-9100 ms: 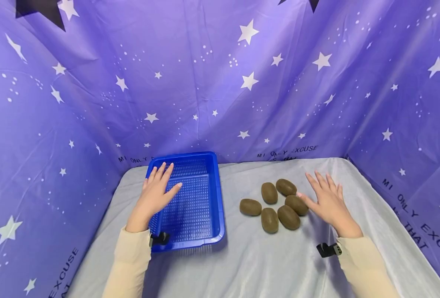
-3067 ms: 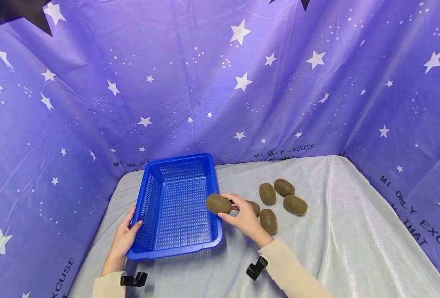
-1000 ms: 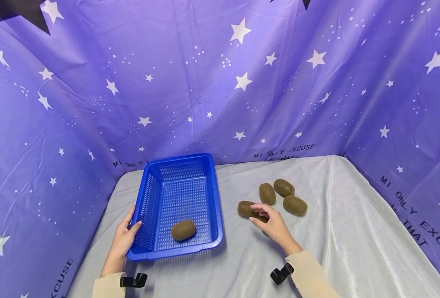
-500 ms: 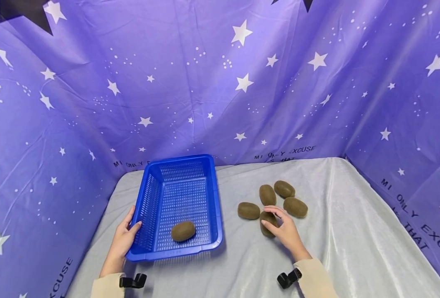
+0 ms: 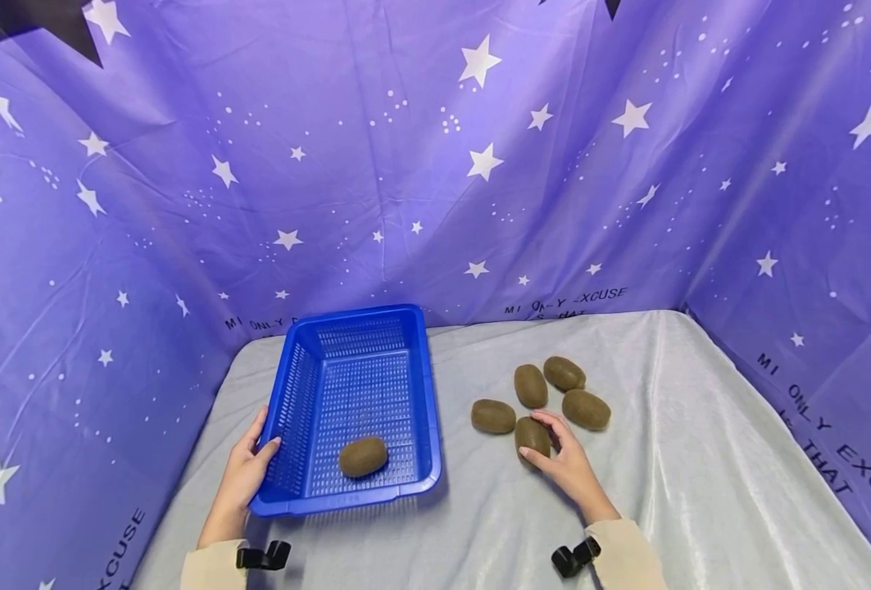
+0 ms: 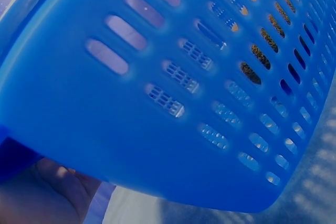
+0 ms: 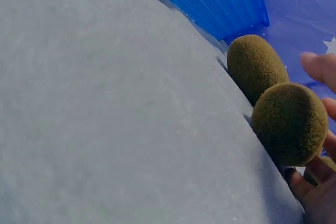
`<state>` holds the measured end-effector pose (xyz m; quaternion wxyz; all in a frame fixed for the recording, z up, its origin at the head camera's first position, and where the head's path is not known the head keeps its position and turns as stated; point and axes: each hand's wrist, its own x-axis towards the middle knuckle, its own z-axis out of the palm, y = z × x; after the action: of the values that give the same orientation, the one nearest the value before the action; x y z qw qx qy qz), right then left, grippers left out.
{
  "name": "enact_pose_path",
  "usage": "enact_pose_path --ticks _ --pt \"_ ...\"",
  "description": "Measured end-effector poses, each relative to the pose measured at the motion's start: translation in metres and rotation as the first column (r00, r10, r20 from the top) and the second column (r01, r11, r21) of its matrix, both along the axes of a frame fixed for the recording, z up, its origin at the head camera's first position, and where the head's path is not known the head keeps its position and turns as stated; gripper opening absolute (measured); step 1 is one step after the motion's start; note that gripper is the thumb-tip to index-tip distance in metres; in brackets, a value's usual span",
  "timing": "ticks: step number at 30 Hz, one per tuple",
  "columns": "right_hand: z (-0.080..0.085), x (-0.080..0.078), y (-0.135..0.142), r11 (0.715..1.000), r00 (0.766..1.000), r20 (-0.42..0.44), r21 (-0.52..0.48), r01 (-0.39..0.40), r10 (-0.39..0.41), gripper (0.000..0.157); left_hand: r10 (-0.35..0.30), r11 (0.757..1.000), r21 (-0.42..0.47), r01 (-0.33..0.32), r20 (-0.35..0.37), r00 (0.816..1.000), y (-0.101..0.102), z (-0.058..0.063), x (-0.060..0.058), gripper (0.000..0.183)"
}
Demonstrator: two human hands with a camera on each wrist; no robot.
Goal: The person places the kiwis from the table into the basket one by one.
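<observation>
My left hand (image 5: 239, 479) holds the left side of a blue plastic basket (image 5: 433, 410), thumb over the rim. In the left wrist view the basket's slotted wall (image 6: 94, 124) hides most of that hand. One brown fuzzy kiwi (image 5: 363, 456) lies inside, near the front. To the right, my right hand (image 5: 571, 467) has thumb and fingers around another kiwi (image 5: 532, 439) on the cloth. Close to it in the right wrist view are the gripped kiwi (image 7: 290, 124) and a second kiwi (image 7: 254, 66); part of the hand is cut off there.
Around the right hand lie a kiwi (image 5: 492, 416) to the left and others behind: one kiwi (image 5: 530, 385), another kiwi (image 5: 564, 373) and a third kiwi (image 5: 586, 409). Pale grey cloth (image 5: 479, 533) covers the table. A purple star-printed curtain (image 5: 376, 164) encloses the back and sides.
Earlier, my right hand carried a kiwi to the basket, where it now lies. The hand has since come back right and closed around another kiwi. The left hand keeps its hold on the basket.
</observation>
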<state>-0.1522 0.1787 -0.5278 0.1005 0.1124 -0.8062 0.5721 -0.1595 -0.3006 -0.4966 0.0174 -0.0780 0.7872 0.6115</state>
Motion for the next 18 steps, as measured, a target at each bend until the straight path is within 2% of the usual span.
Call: enact_pose_path --ticks 5,8,15,18 --pt "0.0 0.002 0.001 0.999 0.998 0.05 0.019 -0.033 0.032 0.063 0.003 1.0 -0.008 -0.003 0.002 1.0 0.0 0.0 0.0 0.064" --pt "-0.004 0.002 0.003 0.998 0.998 0.049 0.04 -0.041 0.039 0.067 0.002 1.0 -0.005 -0.002 0.005 1.0 0.0 0.0 0.0 0.063" --pt "-0.035 -0.008 0.011 0.998 0.996 0.078 0.054 -0.043 0.039 0.076 0.004 1.0 0.006 -0.004 0.012 1.0 0.001 0.0 0.0 0.063" --pt "-0.04 -0.01 0.012 0.998 0.994 0.1 0.058 -0.036 0.03 0.078 0.003 1.0 0.01 -0.004 0.007 1.0 0.0 -0.001 0.0 0.063"
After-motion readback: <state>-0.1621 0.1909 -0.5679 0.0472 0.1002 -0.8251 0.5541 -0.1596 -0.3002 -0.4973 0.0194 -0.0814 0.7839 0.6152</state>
